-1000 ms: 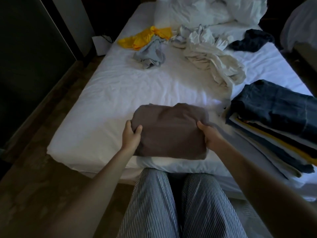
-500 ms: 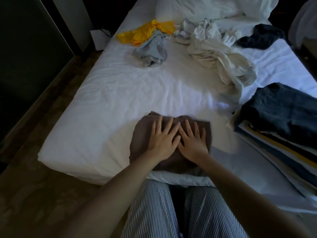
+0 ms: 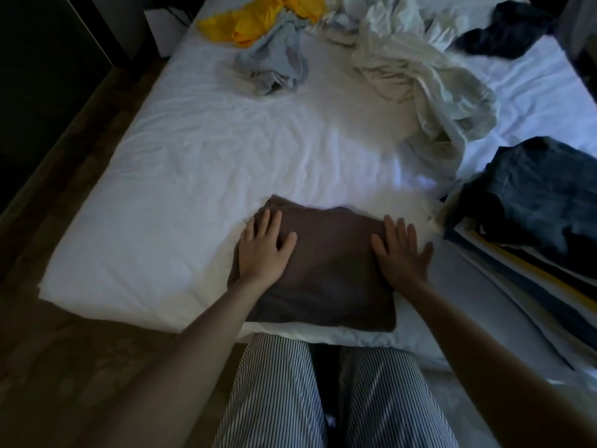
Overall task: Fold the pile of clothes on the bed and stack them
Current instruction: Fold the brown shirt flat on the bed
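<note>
From my feed, the left hand [image 3: 263, 250] lies flat on the left part of the folded brown cloth [image 3: 329, 263], fingers straight and slightly spread, thumb angled in toward the middle. The right hand [image 3: 399, 253] lies flat on the cloth's right edge, fingers straight and fanned. Its outer fingers reach past the cloth onto the white sheet [image 3: 181, 189]. Neither hand grips anything; both palms press down, well apart, with bare brown fabric between them.

The brown cloth is a soft, matte, roughly rectangular bundle with a loose fold showing along its far left corner. It sits at the near edge of the bed [image 3: 106, 286], directly in front of my view.

To the right of the right hand, near but not touching it, I see the stack [image 3: 533, 221] of folded clothes. It has a dark blue denim-like piece on top and thin layered edges in white, navy and yellow below.

Farther up the wrinkled sheet lie the unfolded pieces:
- a crumpled cream garment [image 3: 429, 92]
- a bunched grey-blue garment [image 3: 274, 63]
- a yellow garment [image 3: 255, 21] just behind the grey-blue one
- a navy garment [image 3: 504, 30] at the far right

Below the bed edge are striped trousers [image 3: 277, 392], and a dark floor [image 3: 64, 367] lies to the left.
</note>
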Available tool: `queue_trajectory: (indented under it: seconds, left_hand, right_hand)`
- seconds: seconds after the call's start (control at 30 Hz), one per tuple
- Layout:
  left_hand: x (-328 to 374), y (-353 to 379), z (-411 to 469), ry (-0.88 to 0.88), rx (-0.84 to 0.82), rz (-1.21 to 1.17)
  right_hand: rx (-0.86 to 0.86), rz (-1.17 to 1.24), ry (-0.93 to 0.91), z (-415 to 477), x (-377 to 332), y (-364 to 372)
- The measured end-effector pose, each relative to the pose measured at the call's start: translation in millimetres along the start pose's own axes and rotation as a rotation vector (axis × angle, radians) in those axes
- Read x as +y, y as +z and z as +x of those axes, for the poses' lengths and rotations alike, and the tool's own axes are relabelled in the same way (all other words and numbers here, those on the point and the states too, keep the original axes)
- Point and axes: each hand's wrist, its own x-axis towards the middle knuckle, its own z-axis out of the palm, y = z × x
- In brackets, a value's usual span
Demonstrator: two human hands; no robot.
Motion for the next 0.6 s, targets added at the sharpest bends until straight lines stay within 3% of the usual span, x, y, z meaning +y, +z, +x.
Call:
queue_trajectory:
  seconds: [0.07,0.13,0.2,0.33,0.5,0.6]
  left_hand:
    - [-4.6,-6.2,-0.4,0.006,-0.008,-0.098]
    - [-6.4,-12.3,-6.5,-0.014,0.044,-0.145]
    - [-15.2,-13.2,-15.1,-0.148,0.123,-0.211]
    - [-30.7,-20.7,-37.3,-0.337,0.158,-0.561]
    - [-34.5,-31.4,-52.1,-0.531,-0.054,-0.791]
    - [-19.9,-42.9,-62.2,-0.543,-0.097,-1.001]
  right_hand:
    - [0.033,0.035,-0.041,-9.1,8.2,-3.2]
    - [0.18,0.216,-0.055,-22.2,8.9,-5.2]
    - [0.233,0.455,-0.018,-38.2,1.5,-6.4]
    - [-0.05,0.781,0.132,-50.2,-8.1,-6.6]
    - [-0.345,1.148,0.263,-57.9,-0.7,-21.2]
    - [-0.37,1.234,0.248,-67.4,-1.2,-28.6]
